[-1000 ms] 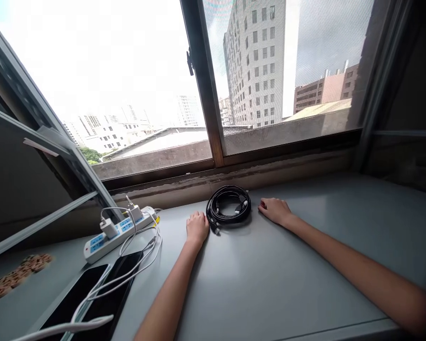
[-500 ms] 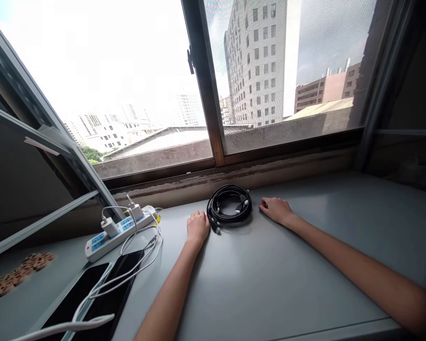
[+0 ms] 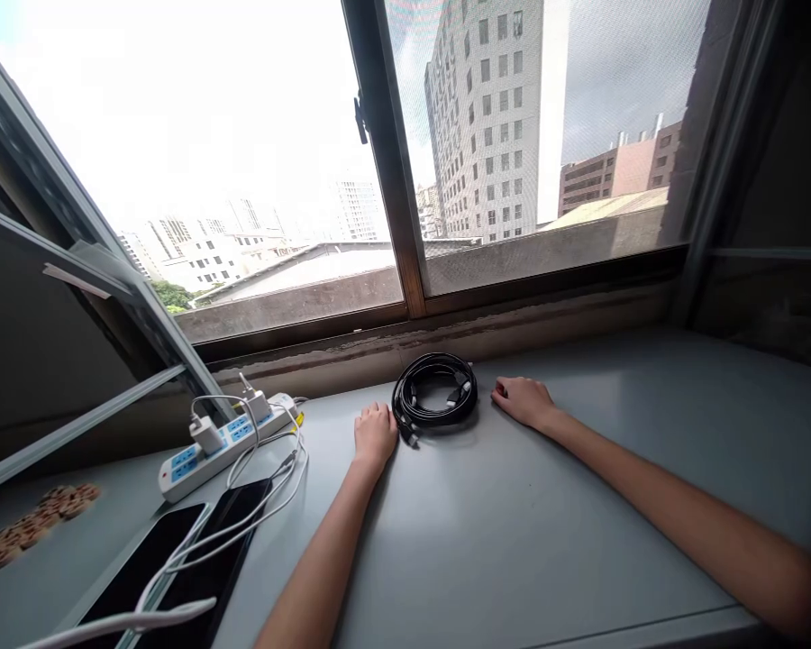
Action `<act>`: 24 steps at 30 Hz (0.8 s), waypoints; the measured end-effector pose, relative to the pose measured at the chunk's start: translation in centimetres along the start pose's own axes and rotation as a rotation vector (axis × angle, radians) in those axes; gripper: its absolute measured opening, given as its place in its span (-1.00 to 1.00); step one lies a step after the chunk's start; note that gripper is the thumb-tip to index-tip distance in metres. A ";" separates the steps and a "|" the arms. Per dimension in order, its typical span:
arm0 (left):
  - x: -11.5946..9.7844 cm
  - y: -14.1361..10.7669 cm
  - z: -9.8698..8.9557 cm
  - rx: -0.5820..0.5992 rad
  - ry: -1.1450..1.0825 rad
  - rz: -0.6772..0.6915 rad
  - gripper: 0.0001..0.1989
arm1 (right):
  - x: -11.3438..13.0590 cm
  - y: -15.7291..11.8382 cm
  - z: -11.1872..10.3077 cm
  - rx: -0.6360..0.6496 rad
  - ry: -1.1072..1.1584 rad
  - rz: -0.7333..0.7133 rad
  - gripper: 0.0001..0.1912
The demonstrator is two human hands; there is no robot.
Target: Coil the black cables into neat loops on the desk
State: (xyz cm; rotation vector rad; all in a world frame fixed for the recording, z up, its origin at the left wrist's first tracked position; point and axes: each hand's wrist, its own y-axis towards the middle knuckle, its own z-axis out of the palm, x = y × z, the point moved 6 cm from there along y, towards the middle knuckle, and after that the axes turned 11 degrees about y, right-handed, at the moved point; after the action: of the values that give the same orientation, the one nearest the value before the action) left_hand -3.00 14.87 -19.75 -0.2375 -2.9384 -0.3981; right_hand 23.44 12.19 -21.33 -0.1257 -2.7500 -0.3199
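A coiled black cable [image 3: 435,416] lies on the grey tabletop [image 3: 500,523] near the window wall, its plugs showing inside the ring and at its lower left. My left hand [image 3: 376,434] rests on the table just left of the coil, close against it, fingers curled in and nothing seen in them. To the right of the coil, with a small gap, my right hand [image 3: 522,399] lies on its side in a loose fist, apart from the cable.
On the left stands a white power strip [image 3: 230,446] with two white chargers plugged in. Below it, white cables cross two dark devices [image 3: 223,541]. A metal frame [image 3: 155,315] leans at the left, and a patterned item [image 3: 37,527] lies beyond.
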 end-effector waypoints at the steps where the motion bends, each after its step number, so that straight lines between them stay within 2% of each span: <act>1: 0.0 0.0 0.0 -0.001 -0.003 -0.001 -0.67 | 0.0 0.0 0.0 -0.001 0.000 0.000 -0.78; 7: 0.1 0.0 -0.1 -0.052 -0.049 -0.036 -0.73 | 0.2 -0.1 -0.2 -0.009 0.009 -0.002 -0.78; 12: 0.3 -0.3 -1.5 -0.200 -0.129 -0.118 -0.72 | 0.0 0.0 -0.1 -0.039 0.032 -0.006 -0.79; 15: -0.8 -0.8 -3.0 -0.297 -0.169 -0.049 -0.70 | -0.1 0.0 -0.4 -0.108 0.070 -0.011 -0.82; 18: -2.8 -1.6 -4.2 -0.378 -0.194 0.101 -0.67 | 0.4 -0.4 -1.8 -0.274 0.143 -0.040 -0.90; 19: -3.6 -1.9 -4.5 -0.405 -0.205 0.156 -0.65 | 0.8 -0.7 -2.5 -0.340 0.171 -0.068 -0.86; 22: -5.3 -2.6 -4.2 -0.433 -0.249 0.258 -0.55 | 2.9 -1.7 -4.2 -0.475 0.239 -0.224 -0.72; 24: -5.8 -2.6 -3.3 -0.368 -0.283 0.255 -0.49 | 4.5 -2.3 -4.5 -0.479 0.259 -0.359 -0.72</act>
State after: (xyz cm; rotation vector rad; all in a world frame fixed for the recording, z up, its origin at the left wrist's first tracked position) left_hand 2.64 10.70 -18.29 -0.7644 -3.0196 -0.9319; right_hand 20.52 9.05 -16.04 0.2719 -2.3788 -1.0114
